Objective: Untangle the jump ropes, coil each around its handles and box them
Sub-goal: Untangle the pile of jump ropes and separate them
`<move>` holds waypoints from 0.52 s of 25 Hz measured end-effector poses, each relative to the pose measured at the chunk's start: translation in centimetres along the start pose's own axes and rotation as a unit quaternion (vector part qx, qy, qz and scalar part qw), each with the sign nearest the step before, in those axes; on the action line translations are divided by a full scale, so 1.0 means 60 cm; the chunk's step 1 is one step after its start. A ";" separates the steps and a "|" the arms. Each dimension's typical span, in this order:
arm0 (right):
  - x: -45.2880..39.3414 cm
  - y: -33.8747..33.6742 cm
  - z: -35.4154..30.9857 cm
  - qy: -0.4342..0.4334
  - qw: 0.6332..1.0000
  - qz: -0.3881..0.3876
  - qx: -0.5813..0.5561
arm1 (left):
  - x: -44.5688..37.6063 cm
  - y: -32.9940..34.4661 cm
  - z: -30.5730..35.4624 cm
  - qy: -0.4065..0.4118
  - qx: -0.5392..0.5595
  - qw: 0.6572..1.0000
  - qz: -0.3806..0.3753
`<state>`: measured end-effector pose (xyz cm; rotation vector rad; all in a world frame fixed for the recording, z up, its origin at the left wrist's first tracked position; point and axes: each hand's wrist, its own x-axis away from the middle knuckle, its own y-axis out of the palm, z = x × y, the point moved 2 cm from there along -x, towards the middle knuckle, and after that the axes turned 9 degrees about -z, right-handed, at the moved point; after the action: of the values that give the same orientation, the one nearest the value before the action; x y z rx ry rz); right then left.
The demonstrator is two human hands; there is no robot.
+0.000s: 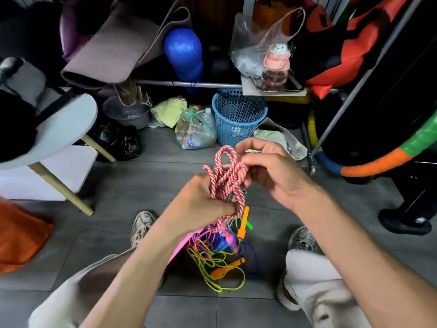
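Observation:
A red-and-white twisted jump rope (227,171) stands in loops above my left hand (201,200), which grips the bundle at its lower part. My right hand (267,166) pinches one loop of that rope near its top. Below the hands a tangle of yellow, blue and pink ropes (217,252) hangs and lies on the floor between my feet. Orange handles (227,268) show in the tangle, and another orange handle (244,221) hangs higher up. A pink flat piece (182,245) sits under the tangle, partly hidden by my left forearm.
A blue mesh basket (238,114) stands on the grey tile floor ahead, next to a bag of plastic bottles (196,129). A grey chair (59,129) with wooden legs is at the left. A rack with bags and a striped hoop (378,162) is at the right.

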<state>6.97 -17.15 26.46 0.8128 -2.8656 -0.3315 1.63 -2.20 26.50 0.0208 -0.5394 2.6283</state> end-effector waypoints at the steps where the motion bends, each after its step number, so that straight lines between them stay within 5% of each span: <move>1: 0.002 0.006 -0.001 0.001 1.000 -0.011 -0.012 | -0.004 0.002 -0.007 0.002 -0.011 1.000 0.011; 7: -0.003 -0.008 0.012 0.060 0.996 0.055 0.036 | -0.011 0.000 -0.015 -0.015 0.223 0.959 0.175; 9: 0.001 0.004 0.035 0.121 0.981 -0.038 0.148 | -0.010 -0.001 -0.013 -0.012 0.358 0.913 0.192; 11: 0.007 0.027 0.074 0.211 0.929 -0.179 0.246 | -0.011 -0.003 -0.007 0.054 0.513 0.847 0.129; 13: 0.008 0.038 0.115 0.257 0.868 -0.235 0.354 | -0.004 -0.009 -0.005 0.132 0.589 0.794 0.066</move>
<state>4.03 -14.34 20.42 1.4447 -2.2097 0.8300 2.10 -1.73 26.38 0.0039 1.2609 2.5693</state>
